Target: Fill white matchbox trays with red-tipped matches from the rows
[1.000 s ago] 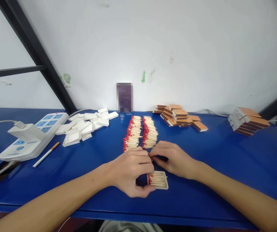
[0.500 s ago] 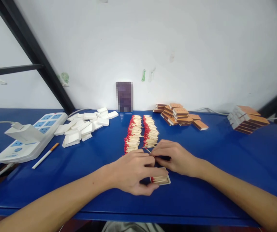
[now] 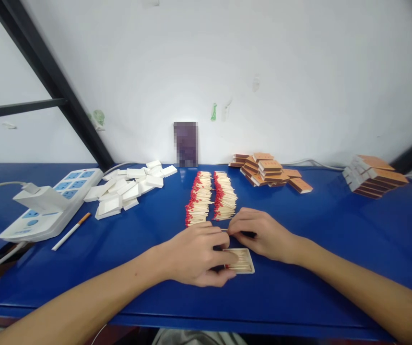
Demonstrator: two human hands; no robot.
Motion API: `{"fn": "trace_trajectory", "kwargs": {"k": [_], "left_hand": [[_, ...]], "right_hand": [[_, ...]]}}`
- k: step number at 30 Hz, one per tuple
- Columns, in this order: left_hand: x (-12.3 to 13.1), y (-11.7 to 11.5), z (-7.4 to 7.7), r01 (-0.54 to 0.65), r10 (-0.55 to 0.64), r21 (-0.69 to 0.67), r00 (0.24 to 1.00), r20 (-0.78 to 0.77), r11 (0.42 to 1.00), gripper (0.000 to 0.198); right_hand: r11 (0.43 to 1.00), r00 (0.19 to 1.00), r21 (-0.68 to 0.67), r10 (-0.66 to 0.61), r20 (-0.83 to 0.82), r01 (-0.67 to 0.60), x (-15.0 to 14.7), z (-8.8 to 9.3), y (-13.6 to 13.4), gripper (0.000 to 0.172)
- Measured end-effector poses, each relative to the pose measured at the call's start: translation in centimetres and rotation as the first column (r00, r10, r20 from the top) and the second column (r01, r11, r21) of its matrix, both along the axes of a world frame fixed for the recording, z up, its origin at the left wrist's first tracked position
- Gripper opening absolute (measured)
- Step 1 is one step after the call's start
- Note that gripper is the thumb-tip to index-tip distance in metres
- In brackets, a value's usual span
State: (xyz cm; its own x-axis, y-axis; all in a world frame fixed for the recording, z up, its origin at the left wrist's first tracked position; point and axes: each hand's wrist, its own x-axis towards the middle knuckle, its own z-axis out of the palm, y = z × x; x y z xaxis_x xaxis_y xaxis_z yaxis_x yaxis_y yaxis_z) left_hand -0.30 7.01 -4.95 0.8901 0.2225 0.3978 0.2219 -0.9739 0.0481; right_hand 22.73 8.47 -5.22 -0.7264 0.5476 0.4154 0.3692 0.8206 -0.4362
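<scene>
Just in front of me on the blue table lies a white matchbox tray [image 3: 252, 269] with several matchsticks in it. The thumb and a finger of my left hand [image 3: 196, 255] are closed around its left end, hiding that part. My right hand [image 3: 259, 232] is pinched at the end of a matchstick [image 3: 224, 230], just beyond the tray. The stick's other end disappears behind my left fingers. Past my hands are two rows of red-headed matchsticks, a left row [image 3: 199, 199] and a right row [image 3: 224, 196].
White empty trays [image 3: 130, 189] lie heaped at the back left, by a power strip [image 3: 79, 184] and a cigarette [image 3: 71, 232]. Orange matchbox sleeves [image 3: 268, 167] are piled at the back right. A stack of matchboxes [image 3: 374, 176] stands farther right. A pixelated dark panel [image 3: 186, 143] leans on the wall.
The matchstick at my right fingertips has turned from slanted to nearly level. My right hand has shifted slightly right. My left finger has drawn back, showing more of the tray.
</scene>
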Motion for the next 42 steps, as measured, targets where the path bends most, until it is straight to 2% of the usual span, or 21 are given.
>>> {"fn": "trace_trajectory", "kwargs": {"k": [7, 13, 17, 27, 38, 42], "left_hand": [[-0.1, 0.0, -0.2, -0.005, 0.004, 0.018, 0.999, 0.045, 1.000, 0.024], [-0.1, 0.0, 0.3, -0.011, 0.010, 0.010, 0.994, 0.108, 1.000, 0.029], [-0.3, 0.2, 0.6, -0.033, 0.034, -0.017, 0.995, 0.099, 0.999, 0.025], [-0.5, -0.1, 1.2, 0.019, -0.011, -0.119, 0.998, 0.068, 0.993, 0.014], [-0.6, 0.4, 1.0, -0.020, 0.021, -0.006, 0.998, 0.065, 1.000, 0.021], [-0.6, 0.4, 1.0, -0.027, 0.026, 0.000, 0.998, 0.065, 1.000, 0.019]], "right_hand": [[1.000, 1.000, -0.005, -0.016, 0.026, 0.016, -0.5, -0.2, 0.2, 0.020], [1.000, 0.998, 0.004, -0.023, 0.054, 0.023, -0.1, 0.2, 0.0, 0.018], [0.999, 0.992, 0.009, -0.046, 0.121, 0.045, 0.6, 0.5, -0.2, 0.019], [0.998, 0.996, 0.033, -0.050, 0.072, 0.048, 0.4, 0.1, -0.3, 0.012], [0.996, 0.990, 0.001, -0.090, 0.107, 0.090, 0.2, 0.4, -0.4, 0.018], [0.994, 0.988, 0.033, -0.107, 0.112, 0.104, 0.2, 0.3, -0.5, 0.024]]}}
